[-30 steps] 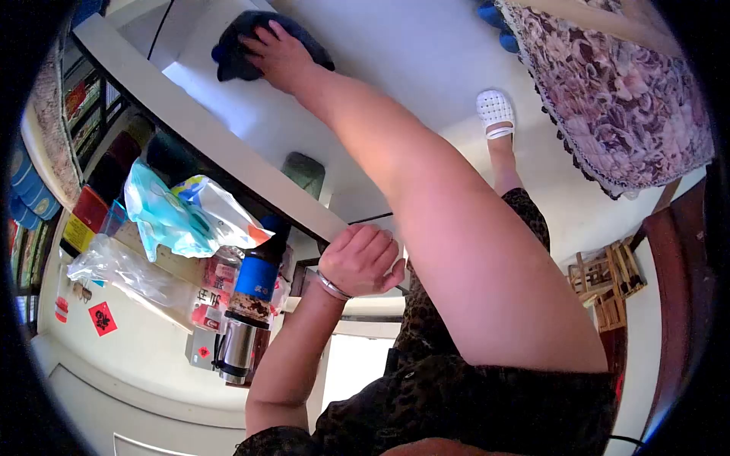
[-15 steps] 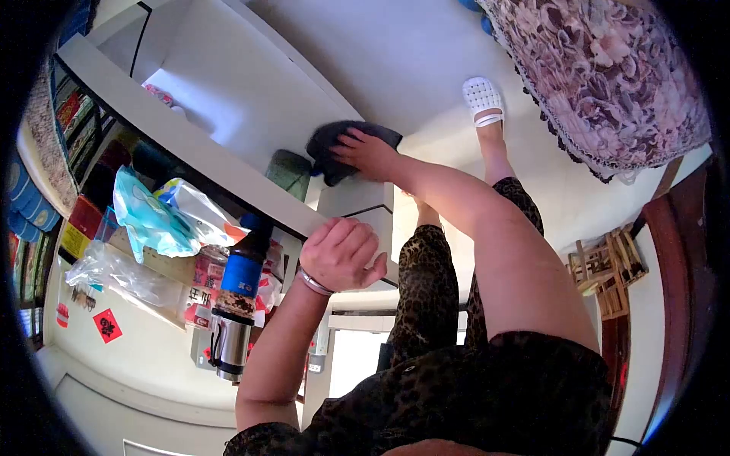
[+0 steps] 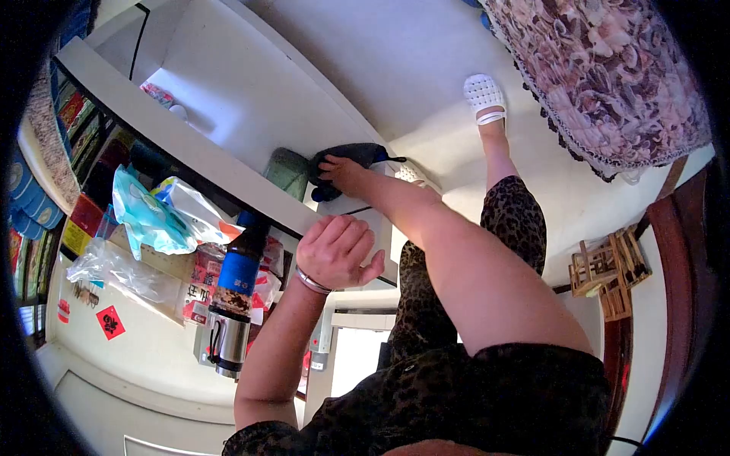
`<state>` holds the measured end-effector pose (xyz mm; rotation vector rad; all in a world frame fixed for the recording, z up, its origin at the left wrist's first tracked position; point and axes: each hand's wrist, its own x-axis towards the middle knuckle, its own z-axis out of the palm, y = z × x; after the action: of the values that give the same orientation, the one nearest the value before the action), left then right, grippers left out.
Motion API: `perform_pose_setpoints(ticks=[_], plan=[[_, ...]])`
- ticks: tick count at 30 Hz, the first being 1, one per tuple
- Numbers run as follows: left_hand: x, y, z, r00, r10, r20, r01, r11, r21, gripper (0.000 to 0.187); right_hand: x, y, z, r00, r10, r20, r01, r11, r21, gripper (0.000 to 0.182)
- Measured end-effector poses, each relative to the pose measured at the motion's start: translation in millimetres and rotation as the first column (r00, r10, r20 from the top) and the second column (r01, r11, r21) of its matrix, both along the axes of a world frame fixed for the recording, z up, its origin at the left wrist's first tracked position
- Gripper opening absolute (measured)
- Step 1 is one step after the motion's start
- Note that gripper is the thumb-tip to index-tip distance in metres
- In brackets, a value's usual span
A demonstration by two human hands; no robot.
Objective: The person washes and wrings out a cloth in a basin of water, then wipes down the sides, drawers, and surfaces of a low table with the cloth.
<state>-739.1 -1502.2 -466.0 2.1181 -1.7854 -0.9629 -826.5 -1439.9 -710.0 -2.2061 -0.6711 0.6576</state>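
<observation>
My right hand (image 3: 346, 175) presses on a dark grey cloth (image 3: 357, 154) at the end of the low white shelf (image 3: 251, 91), fingers bent over it. The cloth lies bunched beside a greenish see-through container (image 3: 287, 173), and a dark strap-like end sticks out to the right. Nearer to me, my left hand (image 3: 338, 251) is curled into a loose fist, knuckles up and thumb apart, at the cabinet's white front edge (image 3: 285, 216). Nothing shows in it, and a bracelet (image 3: 312, 283) circles the wrist.
Left of my arm, the cabinet top holds a blue-labelled bottle (image 3: 239, 270), a steel thermos (image 3: 228, 342), a teal packet (image 3: 148, 213) and clear plastic bags. A ruffled floral cover (image 3: 608, 83) hangs at upper right. Small wooden stools (image 3: 608, 270) stand at right.
My right hand and the cloth have shifted left and slightly down, toward the greenish container. The cloth has bunched differently, and a white shoe now shows beside it. My left hand stays nearly still.
</observation>
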Motion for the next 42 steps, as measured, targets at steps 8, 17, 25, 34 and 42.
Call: perform_pose_setpoints(ticks=[8, 17, 25, 34, 42], plan=[[-0.2, 1.7, -0.3, 1.000, 0.018, -0.008, -0.018, 1.000, -0.021, 0.016, -15.8, -17.2, 2.1, 0.993, -0.122, -0.010, 0.122, 0.992, 0.026, 0.023], [0.6, 5.4, 2.3, 0.999, 0.037, -0.029, -0.037, 0.999, -0.011, 0.019, -23.9, -98.6, -28.2, 0.957, 0.003, 0.289, 0.009, 0.999, -0.040, 0.029], [1.8, 9.5, 0.3, 0.998, 0.057, -0.037, -0.058, 0.998, -0.021, 0.020, 173.6, -189.0, -15.0, 0.862, -0.362, 0.354, 0.443, 0.878, -0.181, 0.041], [2.4, 11.0, 0.0, 0.994, 0.085, -0.073, -0.086, 0.996, -0.013, 0.019, 62.2, -140.1, -12.1, 0.944, -0.324, 0.065, 0.330, 0.936, -0.125, 0.042], [1.4, 14.7, 1.4, 0.990, 0.103, -0.093, -0.106, 0.994, -0.029, 0.021, 2.4, -132.0, 19.4, 0.992, 0.119, -0.036, -0.124, 0.963, -0.239, 0.030]])
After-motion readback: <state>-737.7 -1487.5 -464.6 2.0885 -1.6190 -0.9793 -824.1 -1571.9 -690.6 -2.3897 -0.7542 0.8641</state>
